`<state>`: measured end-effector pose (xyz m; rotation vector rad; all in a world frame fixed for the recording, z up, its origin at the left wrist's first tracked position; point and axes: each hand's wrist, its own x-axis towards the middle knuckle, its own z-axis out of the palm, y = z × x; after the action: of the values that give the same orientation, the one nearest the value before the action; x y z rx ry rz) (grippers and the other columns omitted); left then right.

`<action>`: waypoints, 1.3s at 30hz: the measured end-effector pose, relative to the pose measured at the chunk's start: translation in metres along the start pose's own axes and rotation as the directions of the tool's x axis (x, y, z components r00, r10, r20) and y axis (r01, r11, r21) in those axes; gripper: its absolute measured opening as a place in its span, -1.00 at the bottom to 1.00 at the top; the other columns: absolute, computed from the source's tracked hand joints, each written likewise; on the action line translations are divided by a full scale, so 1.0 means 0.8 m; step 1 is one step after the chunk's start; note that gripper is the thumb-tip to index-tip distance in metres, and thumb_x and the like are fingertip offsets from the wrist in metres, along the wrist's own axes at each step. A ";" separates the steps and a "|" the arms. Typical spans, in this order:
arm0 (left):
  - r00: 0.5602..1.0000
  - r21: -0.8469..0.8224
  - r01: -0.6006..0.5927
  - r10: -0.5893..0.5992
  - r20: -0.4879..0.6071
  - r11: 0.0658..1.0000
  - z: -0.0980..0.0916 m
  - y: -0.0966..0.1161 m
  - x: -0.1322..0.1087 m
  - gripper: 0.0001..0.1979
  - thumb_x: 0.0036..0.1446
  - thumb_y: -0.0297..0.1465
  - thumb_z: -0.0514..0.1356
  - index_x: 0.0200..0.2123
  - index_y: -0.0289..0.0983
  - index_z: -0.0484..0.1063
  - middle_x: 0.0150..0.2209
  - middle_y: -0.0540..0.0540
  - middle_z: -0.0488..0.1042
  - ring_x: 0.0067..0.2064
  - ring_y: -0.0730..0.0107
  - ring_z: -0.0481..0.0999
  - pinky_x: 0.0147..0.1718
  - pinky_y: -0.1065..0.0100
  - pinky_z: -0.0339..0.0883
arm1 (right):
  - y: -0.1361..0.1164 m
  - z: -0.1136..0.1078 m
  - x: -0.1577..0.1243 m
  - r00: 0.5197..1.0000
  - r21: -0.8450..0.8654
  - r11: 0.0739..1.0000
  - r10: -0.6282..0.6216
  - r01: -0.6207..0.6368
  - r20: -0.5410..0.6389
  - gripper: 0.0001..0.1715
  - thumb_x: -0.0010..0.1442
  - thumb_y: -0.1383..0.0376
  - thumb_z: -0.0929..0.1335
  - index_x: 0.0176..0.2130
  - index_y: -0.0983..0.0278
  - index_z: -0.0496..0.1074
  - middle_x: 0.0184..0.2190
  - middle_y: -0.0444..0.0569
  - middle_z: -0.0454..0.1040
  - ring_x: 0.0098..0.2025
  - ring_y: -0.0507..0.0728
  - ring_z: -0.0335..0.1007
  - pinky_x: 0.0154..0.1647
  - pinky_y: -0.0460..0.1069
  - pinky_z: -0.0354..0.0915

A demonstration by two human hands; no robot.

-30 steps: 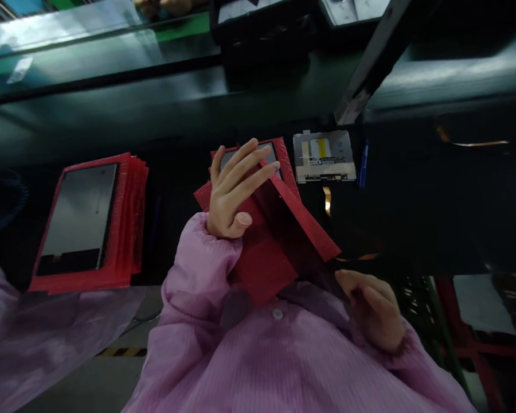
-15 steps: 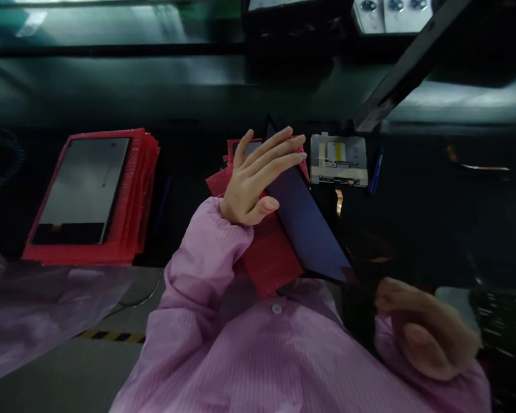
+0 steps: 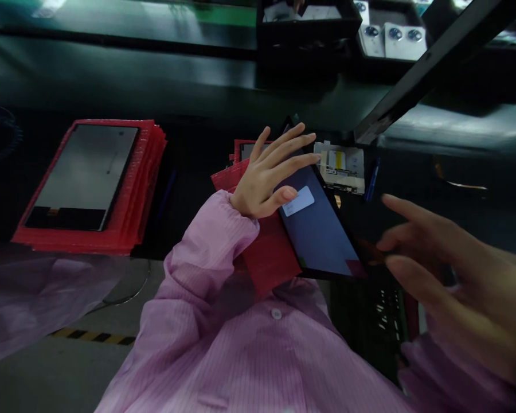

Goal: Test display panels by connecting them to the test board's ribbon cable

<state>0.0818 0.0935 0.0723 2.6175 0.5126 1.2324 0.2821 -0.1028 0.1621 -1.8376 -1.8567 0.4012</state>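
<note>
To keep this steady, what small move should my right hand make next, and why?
Probably bring your right hand onto the dark panel's free edge: only your left hand holds it, tilted, while the right fingers are open and off it.

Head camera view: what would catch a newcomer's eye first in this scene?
The bright red bubble-wrap sleeves stand out: a stack at left, topped by a grey screen panel, and another sleeve at centre, under the left hand. That hand holds a dark display panel bearing a pale label, while the open right hand hovers beside it.
</note>
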 end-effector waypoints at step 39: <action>0.949 -0.073 -0.042 0.017 -0.314 0.996 0.006 -0.007 -0.019 -0.40 0.31 -0.05 -0.34 -0.02 -0.03 0.43 0.01 -0.03 0.50 0.17 0.20 0.39 0.21 -0.03 0.10 | 0.180 0.104 0.196 0.923 -0.443 0.824 -0.229 0.354 0.310 -0.47 0.22 0.41 0.18 0.16 0.36 0.35 0.15 0.17 0.33 0.15 0.29 0.27 0.16 0.21 0.22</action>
<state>0.0748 0.0927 0.0566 2.3825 0.4658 1.6554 0.3639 0.0707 0.0373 -1.8137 -2.5608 0.0344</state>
